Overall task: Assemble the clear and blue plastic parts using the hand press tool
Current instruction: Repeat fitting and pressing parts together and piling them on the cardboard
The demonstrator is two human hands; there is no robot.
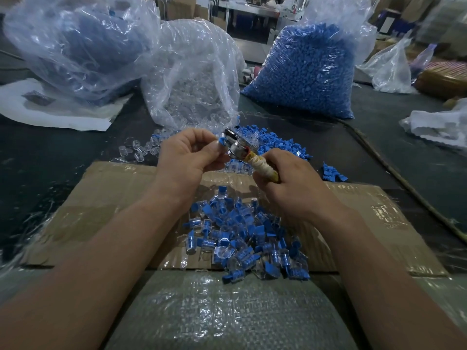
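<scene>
Left hand (185, 157) pinches a small blue plastic part (223, 141) against the tape-wrapped metal hand press tool (242, 150), gripped at four o'clock by the right hand (290, 183).

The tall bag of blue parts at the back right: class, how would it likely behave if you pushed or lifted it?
The bag of blue parts is thin clear film packed nearly full, so it probably feels heavy and slumps rather than sliding stiffly. Its top is open and crumpled; tipping it would likely spill pieces. The film looks easily torn if lifted by one corner.
</scene>
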